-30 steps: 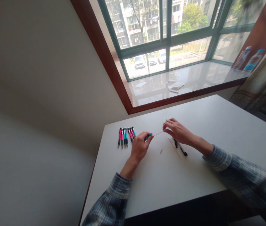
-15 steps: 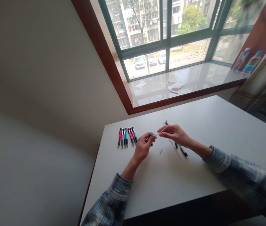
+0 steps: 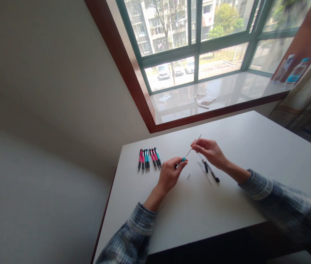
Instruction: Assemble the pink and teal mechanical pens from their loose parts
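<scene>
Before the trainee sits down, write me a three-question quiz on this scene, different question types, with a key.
1. In the picture, on which side of the person's left hand do the slim red and turquoise pens with black grips lie?
2. What does the right hand pinch, near the turquoise-and-black pen part in the left hand?
A. a red pen
B. a thin pale rod
C. a white cloth
3. True or false: two clear plastic bottles stand on the glossy white window ledge.

Key: 1. the left side; 2. B; 3. true.
</scene>
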### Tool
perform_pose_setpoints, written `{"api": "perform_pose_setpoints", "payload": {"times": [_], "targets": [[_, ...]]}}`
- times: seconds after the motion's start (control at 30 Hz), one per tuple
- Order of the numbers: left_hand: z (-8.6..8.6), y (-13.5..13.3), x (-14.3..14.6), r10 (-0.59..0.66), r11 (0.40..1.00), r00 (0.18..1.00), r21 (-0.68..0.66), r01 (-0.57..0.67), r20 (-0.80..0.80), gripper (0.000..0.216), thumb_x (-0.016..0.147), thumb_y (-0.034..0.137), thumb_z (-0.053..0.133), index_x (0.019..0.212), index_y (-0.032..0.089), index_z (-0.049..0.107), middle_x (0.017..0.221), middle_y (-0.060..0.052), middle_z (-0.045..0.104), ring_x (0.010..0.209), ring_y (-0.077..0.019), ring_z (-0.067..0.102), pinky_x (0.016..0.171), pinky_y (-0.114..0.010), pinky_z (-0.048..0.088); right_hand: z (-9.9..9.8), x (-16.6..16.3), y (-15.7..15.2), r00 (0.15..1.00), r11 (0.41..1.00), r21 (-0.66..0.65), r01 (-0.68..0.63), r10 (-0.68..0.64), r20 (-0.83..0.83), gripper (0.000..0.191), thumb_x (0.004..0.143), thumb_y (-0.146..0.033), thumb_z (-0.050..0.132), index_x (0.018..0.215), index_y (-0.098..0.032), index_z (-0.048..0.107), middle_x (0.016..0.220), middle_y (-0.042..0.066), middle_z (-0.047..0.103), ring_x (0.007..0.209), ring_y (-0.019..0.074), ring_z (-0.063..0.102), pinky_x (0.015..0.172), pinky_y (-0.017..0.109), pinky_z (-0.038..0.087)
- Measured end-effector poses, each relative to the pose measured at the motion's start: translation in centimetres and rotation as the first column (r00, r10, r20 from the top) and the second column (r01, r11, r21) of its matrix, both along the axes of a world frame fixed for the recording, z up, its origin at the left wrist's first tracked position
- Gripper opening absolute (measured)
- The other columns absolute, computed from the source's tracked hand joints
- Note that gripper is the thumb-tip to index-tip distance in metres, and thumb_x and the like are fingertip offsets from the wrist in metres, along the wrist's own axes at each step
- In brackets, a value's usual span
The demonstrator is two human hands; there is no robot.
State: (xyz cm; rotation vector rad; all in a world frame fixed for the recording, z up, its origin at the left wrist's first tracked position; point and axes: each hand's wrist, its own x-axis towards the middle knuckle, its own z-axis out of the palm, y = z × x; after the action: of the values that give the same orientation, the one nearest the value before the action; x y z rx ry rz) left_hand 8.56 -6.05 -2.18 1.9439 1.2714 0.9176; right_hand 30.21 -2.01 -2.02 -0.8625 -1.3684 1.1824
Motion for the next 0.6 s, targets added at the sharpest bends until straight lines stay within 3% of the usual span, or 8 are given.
{"api": "perform_pose_setpoints", "payload": {"times": [0.17, 0.37, 0.47, 0.6], "targets": [[0.3, 0.0, 0.1, -0.025, 1.000, 0.999, 0.016, 0.026, -0.025, 0.029, 0.098, 0.043, 0.062, 0.103, 0.021, 0.080, 0.101, -0.005, 0.080, 0.085, -0.0178, 0.070, 0.077, -0.026, 0.049, -0.4, -0.4, -0.3, 0.993, 0.993, 0.015, -0.114, 0.113, 0.027, 0.029, 0.084, -0.047, 0.080, 0.083, -0.019, 0.075, 0.097, 0.007, 0.076, 0.092, 0.0216, 0.069, 0.080, 0.033, 0.056], [0.3, 0.0, 0.3, -0.071, 0.997, 0.997, -0.011, 0.071, 0.020, 0.032, 0.097, 0.045, 0.064, 0.096, 0.018, 0.079, 0.091, -0.005, 0.077, 0.079, -0.0163, 0.065, 0.073, -0.026, 0.046, -0.4, -0.7, -0.7, 0.956, 0.967, 0.059, -0.249, 0.235, 0.176, 0.029, 0.086, -0.048, 0.078, 0.085, -0.019, 0.078, 0.099, 0.009, 0.077, 0.089, 0.0221, 0.070, 0.078, 0.035, 0.056], [0.1, 0.3, 0.2, -0.052, 0.993, 0.983, -0.092, 0.069, 0.175, 0.036, 0.095, 0.049, 0.065, 0.094, 0.015, 0.078, 0.082, -0.005, 0.072, 0.072, -0.0140, 0.059, 0.067, -0.025, 0.044, -0.3, -0.7, -0.7, 0.947, 0.966, 0.051, -0.254, 0.237, 0.217, 0.032, 0.087, -0.049, 0.077, 0.099, -0.019, 0.079, 0.105, 0.009, 0.077, 0.089, 0.0213, 0.070, 0.077, 0.034, 0.056], [-0.1, 1.0, -0.1, 0.045, 0.972, 0.892, -0.224, 0.064, 0.449, 0.042, 0.094, 0.053, 0.066, 0.107, 0.015, 0.075, 0.081, -0.003, 0.065, 0.054, -0.0065, 0.042, 0.050, -0.022, 0.032, -0.3, -0.2, -0.5, 0.919, 0.966, 0.111, -0.233, 0.182, 0.350, 0.035, 0.089, -0.048, 0.074, 0.114, -0.023, 0.077, 0.095, 0.006, 0.075, 0.085, 0.0198, 0.068, 0.074, 0.032, 0.054]]}}
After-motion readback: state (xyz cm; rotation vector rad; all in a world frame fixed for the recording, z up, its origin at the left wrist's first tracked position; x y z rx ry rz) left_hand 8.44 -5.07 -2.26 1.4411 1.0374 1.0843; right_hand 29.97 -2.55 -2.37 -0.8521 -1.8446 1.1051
